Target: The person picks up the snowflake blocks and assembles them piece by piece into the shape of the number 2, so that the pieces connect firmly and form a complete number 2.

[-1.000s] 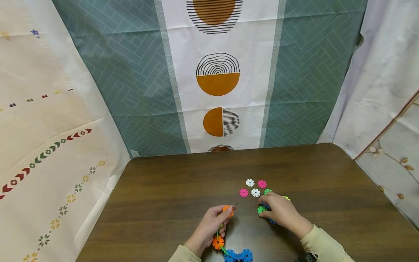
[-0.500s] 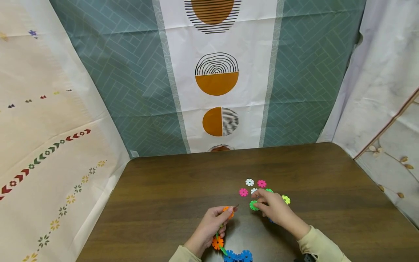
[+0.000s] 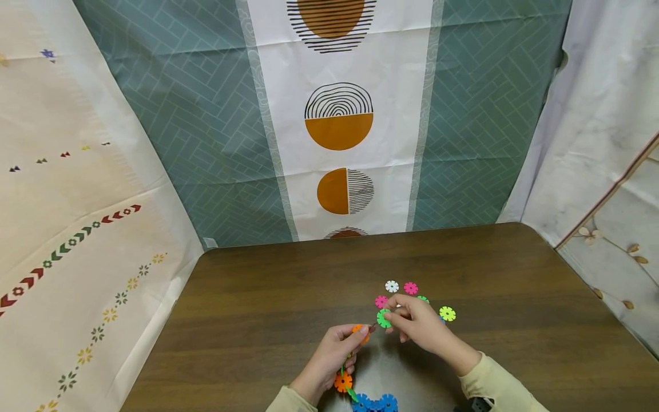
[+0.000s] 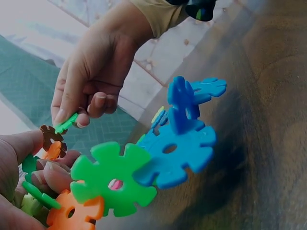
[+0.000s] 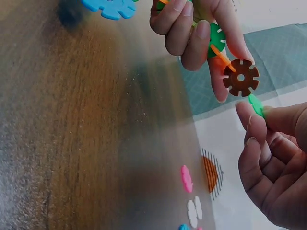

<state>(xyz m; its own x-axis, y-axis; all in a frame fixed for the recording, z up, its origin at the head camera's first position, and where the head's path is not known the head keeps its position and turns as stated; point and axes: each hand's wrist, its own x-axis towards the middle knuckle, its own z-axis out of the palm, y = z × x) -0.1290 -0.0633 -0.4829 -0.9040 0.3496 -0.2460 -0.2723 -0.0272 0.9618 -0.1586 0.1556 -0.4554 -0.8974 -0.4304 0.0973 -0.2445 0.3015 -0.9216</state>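
Observation:
My left hand (image 3: 332, 352) holds a chain of notched plastic discs between thumb and fingers. At the chain's far end is a brown disc (image 5: 248, 85), slotted to an orange disc (image 5: 218, 53). The chain passes below the hand through another orange disc (image 3: 342, 381) and a green disc (image 4: 98, 184) to several blue discs (image 4: 187, 153). My right hand (image 3: 422, 327) pinches a loose bright green disc (image 3: 383, 319) between thumb and index finger. In the right wrist view its edge is right at the brown disc's notched rim.
On the brown wooden table (image 3: 257, 320), a white disc (image 3: 392, 286) and pink discs (image 3: 411, 288) lie behind the right hand. A yellow-green disc (image 3: 447, 313) lies to its right, and other discs are partly covered by that hand. A patterned curtain (image 3: 340, 68) hangs beyond the table.
My right hand has picked up the green disc from among the discs on the right and brought it left to the chain's brown end. My left hand has stayed nearly still.

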